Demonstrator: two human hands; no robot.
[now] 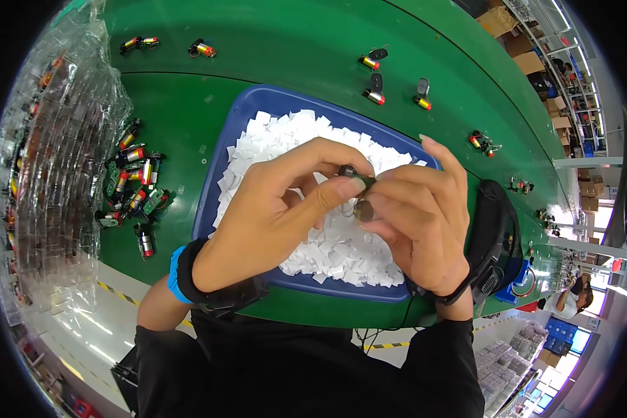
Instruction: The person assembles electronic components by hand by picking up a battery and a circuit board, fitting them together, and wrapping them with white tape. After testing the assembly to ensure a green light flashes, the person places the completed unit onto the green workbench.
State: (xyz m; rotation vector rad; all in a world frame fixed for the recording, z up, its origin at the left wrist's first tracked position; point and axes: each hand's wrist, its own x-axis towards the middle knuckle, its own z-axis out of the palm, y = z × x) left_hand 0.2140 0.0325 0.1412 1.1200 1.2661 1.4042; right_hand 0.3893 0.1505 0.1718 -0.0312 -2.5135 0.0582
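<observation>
**Working a small dark part (357, 176) in mid-air, apparently partway through**

Pinching the small dark part between thumb and forefinger of the left hand (268, 216), right beside the fingertips of the right hand (421, 219). Gripping a round, coin-like disc (363, 211) between thumb and fingers of the right hand, just below the left fingertips. Showing thin looped wires (347, 207) near both; too fine to tell whether joined. Held above a blue tray (223, 150) of white slips (327, 258), ahead of the wrists, not yet set down.

Judging from the grip, in the middle of one piece; unable to say how much remains on it. Lying in a loose pile left of the left hand: circuit boards (155, 200) with red-and-yellow cylinders (146, 171), probably waiting. Spaced out on the green tabletop (167, 104) beyond both hands: similar cylinders beside dark, fob-like shells (376, 83), perhaps further along. Packed well left of the left hand, in clear plastic trays (70, 160): more such pieces. Likely leaving plenty to handle, but impossible to tell finished from unfinished.
</observation>
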